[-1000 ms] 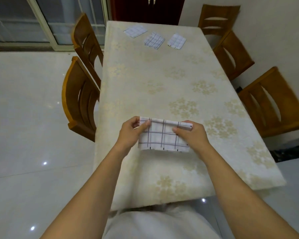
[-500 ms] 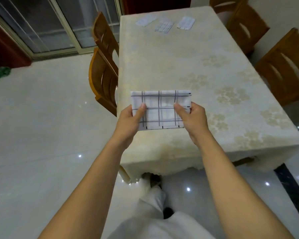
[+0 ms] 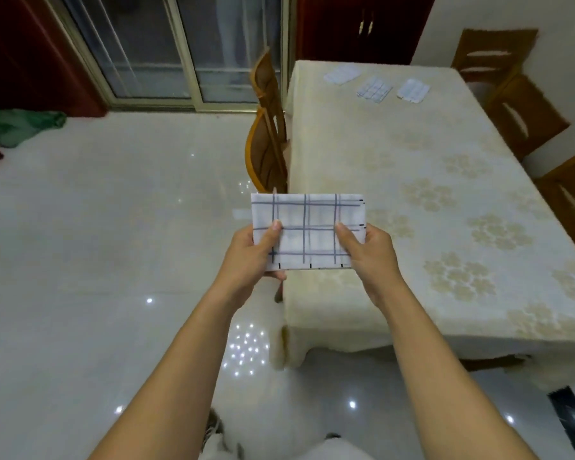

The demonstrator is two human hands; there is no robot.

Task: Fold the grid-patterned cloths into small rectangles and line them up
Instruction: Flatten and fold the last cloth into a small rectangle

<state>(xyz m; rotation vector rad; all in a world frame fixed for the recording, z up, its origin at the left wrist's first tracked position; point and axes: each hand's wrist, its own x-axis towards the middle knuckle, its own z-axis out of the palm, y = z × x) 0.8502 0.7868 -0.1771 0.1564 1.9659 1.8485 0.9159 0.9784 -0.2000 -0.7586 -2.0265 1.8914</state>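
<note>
A folded grid-patterned cloth (image 3: 307,227), white with dark lines, is held up in the air near the table's front left corner. My left hand (image 3: 251,257) pinches its lower left part, thumb on top. My right hand (image 3: 367,252) pinches its lower right part the same way. Three folded grid cloths lie in a row at the table's far end: one on the left (image 3: 342,74), one in the middle (image 3: 374,89) and one on the right (image 3: 413,90).
The long table (image 3: 412,200) wears a cream floral tablecloth. Two wooden chairs (image 3: 268,151) stand along its left side, others (image 3: 525,117) along its right. Glossy tiled floor spreads to the left. A green cloth heap (image 3: 17,124) lies by the glass sliding door.
The cloth has been lifted off the table and carried left and back, held by both hands. My view has shifted left, so the table now sits to the right.
</note>
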